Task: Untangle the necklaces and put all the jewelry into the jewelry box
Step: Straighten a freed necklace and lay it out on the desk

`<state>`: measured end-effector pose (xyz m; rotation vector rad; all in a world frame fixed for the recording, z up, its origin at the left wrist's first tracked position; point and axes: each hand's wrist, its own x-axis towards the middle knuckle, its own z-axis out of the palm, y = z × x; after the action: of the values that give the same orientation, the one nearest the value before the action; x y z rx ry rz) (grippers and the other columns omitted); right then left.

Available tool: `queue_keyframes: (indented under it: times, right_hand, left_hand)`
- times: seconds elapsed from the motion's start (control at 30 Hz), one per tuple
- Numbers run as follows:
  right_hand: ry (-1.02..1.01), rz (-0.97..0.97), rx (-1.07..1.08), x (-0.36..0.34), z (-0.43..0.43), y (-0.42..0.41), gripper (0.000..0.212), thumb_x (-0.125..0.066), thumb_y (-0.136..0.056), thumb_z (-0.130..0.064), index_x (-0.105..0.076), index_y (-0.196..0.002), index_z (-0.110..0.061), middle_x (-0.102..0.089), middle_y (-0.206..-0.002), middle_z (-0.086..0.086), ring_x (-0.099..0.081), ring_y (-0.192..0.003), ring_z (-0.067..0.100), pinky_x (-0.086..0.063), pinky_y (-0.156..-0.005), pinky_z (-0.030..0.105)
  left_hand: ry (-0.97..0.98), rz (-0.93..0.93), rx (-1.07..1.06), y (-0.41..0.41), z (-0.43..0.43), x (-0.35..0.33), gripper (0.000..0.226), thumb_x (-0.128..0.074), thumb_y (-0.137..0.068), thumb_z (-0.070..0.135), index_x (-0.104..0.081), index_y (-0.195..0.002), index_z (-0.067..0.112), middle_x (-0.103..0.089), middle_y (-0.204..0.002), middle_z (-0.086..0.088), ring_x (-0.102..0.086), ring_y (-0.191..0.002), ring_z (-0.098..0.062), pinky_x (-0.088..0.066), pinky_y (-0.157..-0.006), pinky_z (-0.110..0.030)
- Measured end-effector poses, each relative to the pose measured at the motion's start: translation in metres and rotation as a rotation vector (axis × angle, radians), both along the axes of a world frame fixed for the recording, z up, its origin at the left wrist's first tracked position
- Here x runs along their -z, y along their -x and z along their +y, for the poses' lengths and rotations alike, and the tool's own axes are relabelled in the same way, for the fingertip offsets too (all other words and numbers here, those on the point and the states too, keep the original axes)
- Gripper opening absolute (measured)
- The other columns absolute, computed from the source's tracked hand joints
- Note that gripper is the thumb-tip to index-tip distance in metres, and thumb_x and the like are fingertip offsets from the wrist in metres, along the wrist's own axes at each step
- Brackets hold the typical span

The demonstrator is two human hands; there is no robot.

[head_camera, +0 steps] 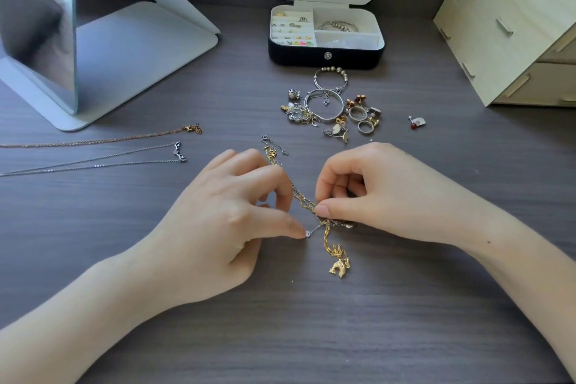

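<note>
From the head view, the left hand (218, 221) pinched the small silver end tab of a chain between thumb and forefinger, while the right hand (371, 196) nipped the knot of gold and silver necklaces (314, 209) lying on the dark wood desk (311, 337), its other fingers curled in, and a gold pendant (339, 268) trailed toward six o'clock. Two freed necklaces (103, 151) lay stretched out at nine o'clock, and a heap of bangles, rings and earrings (330, 106) waited at twelve o'clock just before the open jewelry box (325, 53). I judged that a hard tug on that tab would tighten the knot or snap the fine silver chain.
</note>
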<state>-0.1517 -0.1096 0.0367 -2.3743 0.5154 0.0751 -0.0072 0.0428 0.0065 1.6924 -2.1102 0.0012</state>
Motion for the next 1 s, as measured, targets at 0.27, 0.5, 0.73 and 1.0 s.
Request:
queue_keyframes:
  times: [0.27, 0.5, 0.73, 1.0]
  right_hand:
    - [0.03, 0.008, 0.094, 0.0, 0.0, 0.001, 0.021, -0.077, -0.069, -0.036, -0.062, -0.064, -0.023, -0.055, -0.05, -0.017, -0.049, -0.049, 0.0, -0.038, -0.052, 0.015]
    - [0.038, 0.024, 0.121, -0.001, -0.001, 0.001, 0.021, -0.077, -0.069, -0.037, -0.063, -0.063, -0.023, -0.055, -0.05, -0.018, -0.049, -0.049, 0.0, -0.038, -0.051, 0.015]
    - [0.047, 0.018, 0.142, 0.0, -0.002, 0.001, 0.02, -0.075, -0.073, -0.033, -0.062, -0.063, -0.022, -0.055, -0.05, -0.013, -0.049, -0.049, -0.001, -0.038, -0.052, 0.013]
    - [0.115, -0.032, 0.191, 0.003, 0.001, 0.0, 0.021, -0.072, -0.077, -0.032, -0.058, -0.064, -0.024, -0.051, -0.053, -0.011, -0.049, -0.054, -0.001, -0.035, -0.053, 0.015]
  left_hand:
    - [-0.031, -0.026, -0.031, 0.0, -0.003, 0.009, 0.062, -0.035, -0.069, 0.001, -0.069, -0.109, 0.035, -0.053, -0.087, 0.004, -0.036, -0.078, -0.016, -0.037, -0.061, -0.034]
    - [-0.045, 0.073, -0.06, 0.001, -0.004, 0.011, 0.058, -0.033, -0.07, 0.0, -0.07, -0.102, 0.032, -0.054, -0.087, 0.003, -0.037, -0.073, -0.015, -0.043, -0.059, -0.038]
    - [-0.03, 0.114, -0.055, 0.001, -0.004, 0.009, 0.057, -0.036, -0.069, -0.002, -0.073, -0.094, 0.032, -0.05, -0.084, 0.007, -0.032, -0.074, -0.009, -0.035, -0.061, -0.03]
    - [-0.024, 0.1, -0.148, 0.003, -0.004, 0.005, 0.045, -0.048, -0.067, -0.006, -0.072, -0.087, 0.026, -0.053, -0.082, 0.006, -0.037, -0.07, -0.013, -0.035, -0.063, -0.027]
